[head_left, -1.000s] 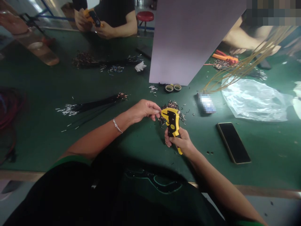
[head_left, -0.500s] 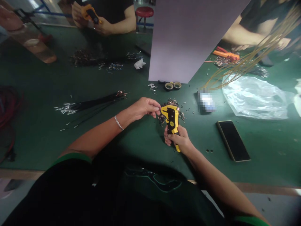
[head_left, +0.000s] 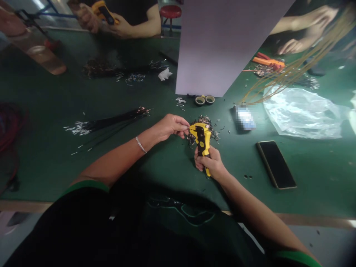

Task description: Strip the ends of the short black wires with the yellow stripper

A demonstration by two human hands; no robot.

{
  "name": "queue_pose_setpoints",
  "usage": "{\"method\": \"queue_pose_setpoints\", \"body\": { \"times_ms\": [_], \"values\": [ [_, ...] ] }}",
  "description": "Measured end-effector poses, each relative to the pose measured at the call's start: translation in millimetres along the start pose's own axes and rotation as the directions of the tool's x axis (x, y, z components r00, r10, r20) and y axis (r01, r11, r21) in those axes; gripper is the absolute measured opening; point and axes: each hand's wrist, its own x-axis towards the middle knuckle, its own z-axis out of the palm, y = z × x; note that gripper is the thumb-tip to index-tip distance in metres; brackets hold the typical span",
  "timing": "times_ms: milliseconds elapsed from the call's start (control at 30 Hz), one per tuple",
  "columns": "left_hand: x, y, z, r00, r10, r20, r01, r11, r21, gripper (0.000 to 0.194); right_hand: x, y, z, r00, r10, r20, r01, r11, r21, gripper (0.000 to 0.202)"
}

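black wires [head_left: 111, 122] lie bundled on the green table [head_left: 155, 167], left of the person. the left hand [head_left: 175, 127] pinches with thumb and forefinger at the tool's nose; what it pinches is too small to tell. the right hand [head_left: 210, 160] is wrapped around the handle of the yellow tool [head_left: 202, 137], beside small clippings [head_left: 215, 135]. farther right lies a phone [head_left: 276, 165].

Tall panel [head_left: 219, 48] blocking far middle, bare near-left tabletop [head_left: 155, 167]

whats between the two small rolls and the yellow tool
The head view shows a pile of dark and coppery bits between the rolls and the yellow tool, with bare table nearer the rolls.
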Motion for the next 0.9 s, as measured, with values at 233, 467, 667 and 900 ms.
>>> {"method": "queue_pose_setpoints", "body": {
  "times_ms": [233, 467, 667, 900],
  "values": [
    [-7, 6, 5.4, 0.998, 0.025, -0.055, -0.023, 0.999, 0.037, 0.007, -2, -7, -2, 1.000, -0.010, 0.019, 0.009, 0.997, 0.083, 0.022],
    [-17, 14, 14.9, 0.988, 0.074, -0.134, -0.063, 0.994, 0.084, 0.008, -1, -7, -4, 0.998, -0.054, 0.026, 0.051, 0.993, 0.109, 0.024],
    [-20, 14, 21.4, 0.967, 0.161, -0.199, -0.144, 0.985, 0.099, 0.007, -1, -8, -6, 0.996, -0.075, 0.048, 0.071, 0.993, 0.095, 0.027],
    [-21, 13, 20.8, 0.970, 0.109, -0.217, -0.103, 0.994, 0.036, 0.010, -2, -6, -8, 0.990, -0.085, 0.111, 0.073, 0.992, 0.107, 0.030]
  ]
}}
